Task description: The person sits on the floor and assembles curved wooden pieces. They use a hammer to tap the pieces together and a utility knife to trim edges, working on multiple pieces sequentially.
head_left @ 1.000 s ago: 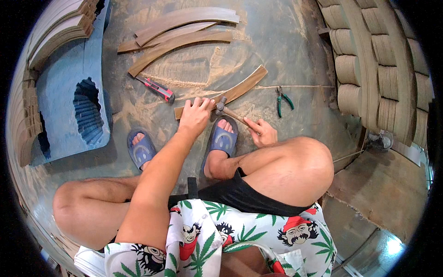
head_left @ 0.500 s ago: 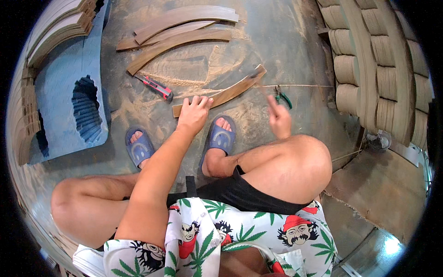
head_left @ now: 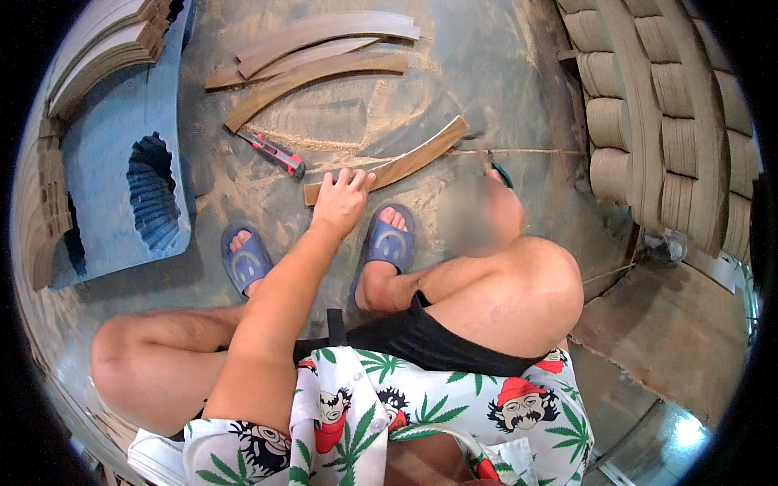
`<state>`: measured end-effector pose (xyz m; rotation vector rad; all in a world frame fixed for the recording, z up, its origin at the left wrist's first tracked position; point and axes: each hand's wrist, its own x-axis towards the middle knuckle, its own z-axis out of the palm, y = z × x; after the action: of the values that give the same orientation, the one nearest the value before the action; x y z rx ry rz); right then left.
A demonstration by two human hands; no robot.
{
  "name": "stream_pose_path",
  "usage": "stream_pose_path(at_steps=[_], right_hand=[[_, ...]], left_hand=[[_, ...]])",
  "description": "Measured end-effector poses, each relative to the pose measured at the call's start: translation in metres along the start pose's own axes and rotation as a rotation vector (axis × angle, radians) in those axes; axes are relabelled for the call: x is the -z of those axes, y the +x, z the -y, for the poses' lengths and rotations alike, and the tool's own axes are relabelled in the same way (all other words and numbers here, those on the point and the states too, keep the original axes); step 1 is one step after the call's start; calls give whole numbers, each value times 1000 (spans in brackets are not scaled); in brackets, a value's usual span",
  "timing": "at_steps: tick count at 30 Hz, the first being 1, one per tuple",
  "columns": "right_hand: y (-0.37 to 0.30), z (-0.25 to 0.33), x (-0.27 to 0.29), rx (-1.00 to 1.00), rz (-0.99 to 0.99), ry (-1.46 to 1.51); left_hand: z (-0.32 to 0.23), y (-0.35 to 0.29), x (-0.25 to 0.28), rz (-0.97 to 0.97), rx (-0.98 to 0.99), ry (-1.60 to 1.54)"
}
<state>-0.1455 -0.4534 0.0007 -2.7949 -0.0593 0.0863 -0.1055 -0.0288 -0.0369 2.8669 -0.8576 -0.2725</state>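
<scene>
Fingers (head_left: 345, 176) of the left hand (head_left: 339, 207) lay slightly apart across a curved wooden strip (head_left: 423, 155), near its left end; whether they also closed around its edges could not be told. Those of the right hand (head_left: 506, 209) were too blurred to read, beside the green-handled pliers (head_left: 502, 172).

The strip rested on the floor (head_left: 474, 49), well in from the right edge, where the floor met stacked bundles of boards (head_left: 679, 125). It looked thin and light, probably stiff along its length with a little spring (the curve would likely make it rock or swivel under uneven pressure). Pale dust (head_left: 316, 147) on the floor might have let it slide. Its narrow right end, with a light-coloured edge, seemed likeliest to chip, so the best hold was probably a flat palm near the middle, or finger and thumb across both long edges.
</scene>
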Motion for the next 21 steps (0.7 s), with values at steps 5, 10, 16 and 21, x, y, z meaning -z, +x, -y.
stream_pose_path(at_steps=[5, 10, 16, 21], right_hand=[[-21, 68, -9, 380, 235, 25], [-9, 57, -32, -223, -6, 272], [41, 3, 29, -532, -230, 383], [1, -44, 13, -584, -186, 701]], left_hand=[[-1, 2, 0, -28, -26, -13], [-2, 3, 2, -20, -19, -28], [0, 3, 4, 19, -11, -32], [20, 13, 17, -7, 26, -329]])
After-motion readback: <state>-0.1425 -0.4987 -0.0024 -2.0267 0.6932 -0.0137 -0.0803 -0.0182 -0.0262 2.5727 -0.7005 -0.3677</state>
